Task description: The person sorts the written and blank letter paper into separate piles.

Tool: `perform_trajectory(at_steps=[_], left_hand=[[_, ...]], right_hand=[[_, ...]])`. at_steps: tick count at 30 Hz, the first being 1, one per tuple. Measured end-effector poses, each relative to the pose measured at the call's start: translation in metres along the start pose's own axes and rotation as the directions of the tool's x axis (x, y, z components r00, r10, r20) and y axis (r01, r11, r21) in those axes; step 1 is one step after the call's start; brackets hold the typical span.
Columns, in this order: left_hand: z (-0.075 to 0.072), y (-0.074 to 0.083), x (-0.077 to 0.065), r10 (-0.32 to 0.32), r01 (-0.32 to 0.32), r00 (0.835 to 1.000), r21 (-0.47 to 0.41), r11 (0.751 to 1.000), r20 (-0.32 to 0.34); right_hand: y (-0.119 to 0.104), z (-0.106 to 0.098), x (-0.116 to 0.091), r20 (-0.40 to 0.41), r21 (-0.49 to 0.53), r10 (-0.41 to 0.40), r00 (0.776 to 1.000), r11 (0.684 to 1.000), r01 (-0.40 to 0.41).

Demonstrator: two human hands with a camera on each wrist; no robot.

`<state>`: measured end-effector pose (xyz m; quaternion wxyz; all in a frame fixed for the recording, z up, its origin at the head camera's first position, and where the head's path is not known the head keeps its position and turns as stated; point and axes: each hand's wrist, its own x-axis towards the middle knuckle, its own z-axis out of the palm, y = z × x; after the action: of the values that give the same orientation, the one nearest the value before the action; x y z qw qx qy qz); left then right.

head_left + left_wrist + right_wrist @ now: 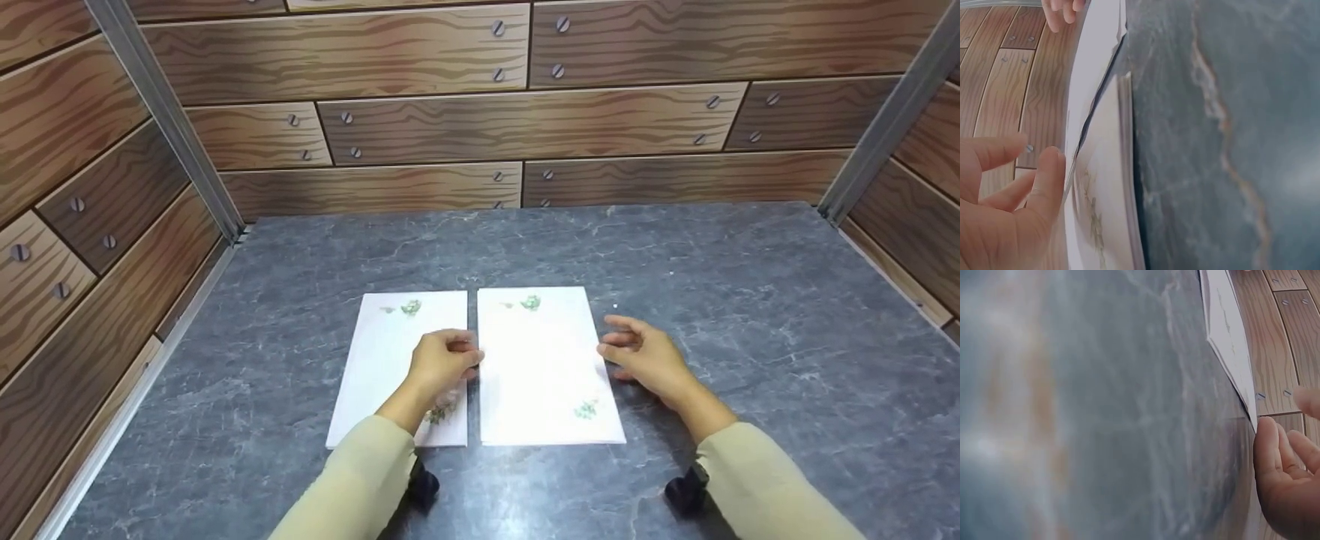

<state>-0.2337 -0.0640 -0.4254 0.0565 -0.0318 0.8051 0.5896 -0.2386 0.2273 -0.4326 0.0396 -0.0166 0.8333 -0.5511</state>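
Note:
Two stacks of white paper sheets with small green plant prints lie side by side, a narrow gap between them. Over the left stack (375, 352) reaches my left hand (442, 361), its thumb at the left edge of the right stack (536, 360). My right hand (651, 361) is at that stack's right edge, with its thumb close against the side. Neither hand grips anything; the fingers are loosely bent and apart from the thumb. In the left wrist view, the left stack (1103, 185) shows its layered edge. The right wrist view shows the right hand (1286, 481) beside the paper's edge.
Both stacks rest on a dark grey marbled table (735, 300). Wood-patterned panels (420, 127) stand behind it and along both sides, with metal posts (172, 120) at the corners. Dark devices (424, 486) are strapped at both wrists.

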Motion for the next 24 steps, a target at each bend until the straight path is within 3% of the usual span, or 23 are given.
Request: perform_trajectory(at_steps=[14,20,24], left_hand=[[-0.011,0.005,0.0,0.109,-0.109,0.994,-0.01,0.994,0.017],[-0.021,0.004,0.0,0.168,-0.166,0.985,-0.053,0.985,0.031],[-0.029,0.002,0.001,0.164,-0.162,0.986,-0.064,0.985,0.026]], right_hand=[[-0.015,0.005,0.0,-0.018,0.0,-0.076,0.997,0.997,0.076],[-0.02,0.012,0.003,-0.025,-0.081,-0.138,0.99,0.987,0.136],[-0.023,0.018,0.003,-0.019,-0.15,-0.142,0.99,0.979,0.138]])
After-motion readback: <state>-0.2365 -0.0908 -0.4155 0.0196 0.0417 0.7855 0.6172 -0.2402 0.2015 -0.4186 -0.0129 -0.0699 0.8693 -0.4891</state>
